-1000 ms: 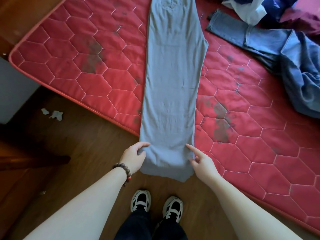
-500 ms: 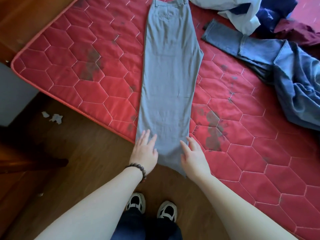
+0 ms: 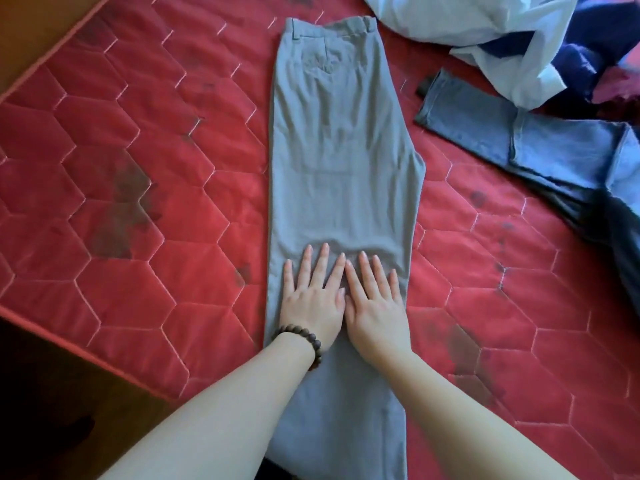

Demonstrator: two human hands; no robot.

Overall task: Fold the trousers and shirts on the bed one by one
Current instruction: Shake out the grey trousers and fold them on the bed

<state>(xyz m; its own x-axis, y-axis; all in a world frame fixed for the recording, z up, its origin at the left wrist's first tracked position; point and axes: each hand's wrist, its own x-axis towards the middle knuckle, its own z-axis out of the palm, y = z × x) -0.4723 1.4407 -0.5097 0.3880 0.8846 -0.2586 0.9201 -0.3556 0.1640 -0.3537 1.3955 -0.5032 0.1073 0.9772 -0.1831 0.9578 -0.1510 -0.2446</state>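
On the red quilted mattress (image 3: pixel 138 209), long grey trousers (image 3: pixel 343 161) (legs stacked, not yet folded) are pressed by flat left hand (image 3: pixel 310 303) and right hand (image 3: pixel 375 304), nothing gripped; crumpled blue jeans (image 3: pixel 519 136) and white shirt (image 3: pixel 485 26) await.

Long grey trousers (image 3: pixel 341 174) lie flat on the red quilted mattress (image 3: pixel 138 174); left hand (image 3: pixel 311 299) and right hand (image 3: pixel 375 306) press flat, side by side, on them.

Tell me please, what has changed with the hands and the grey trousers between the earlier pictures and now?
Both hands let go of the leg hems and moved up the grey trousers. The left hand and right hand now press flat, side by side, on the legs. The trousers stay laid lengthwise on the red mattress, hems hanging over the edge; the jeans and white garment have not moved.
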